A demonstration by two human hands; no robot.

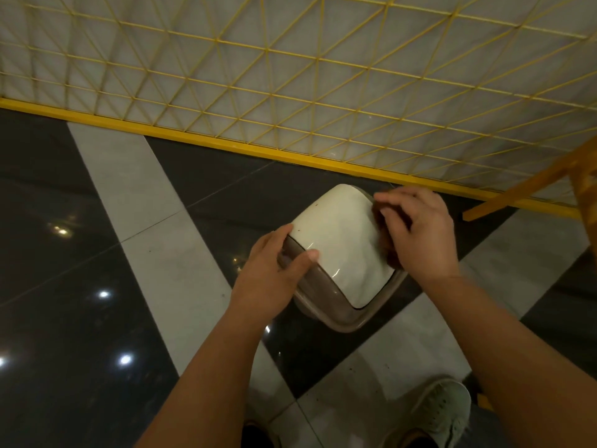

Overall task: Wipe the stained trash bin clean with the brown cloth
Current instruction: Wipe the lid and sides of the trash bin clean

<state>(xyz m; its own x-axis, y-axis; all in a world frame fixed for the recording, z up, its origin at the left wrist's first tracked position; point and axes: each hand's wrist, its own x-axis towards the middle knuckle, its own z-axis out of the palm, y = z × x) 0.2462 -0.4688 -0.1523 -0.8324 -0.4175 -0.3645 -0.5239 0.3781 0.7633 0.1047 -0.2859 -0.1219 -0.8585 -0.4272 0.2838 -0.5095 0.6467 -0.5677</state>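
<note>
A small trash bin stands on the floor below me, with a cream swing lid and a grey-brown rim. A few dark specks mark the lid near its left and far edges. My left hand grips the rim on the bin's left side, thumb resting on the lid. My right hand presses the brown cloth against the lid's right edge; most of the cloth is hidden under my fingers.
A yellow wire mesh fence with a yellow base rail runs close behind the bin. A yellow angled brace stands at the right. The floor has glossy dark and pale grey tiles. My shoe shows at the bottom right.
</note>
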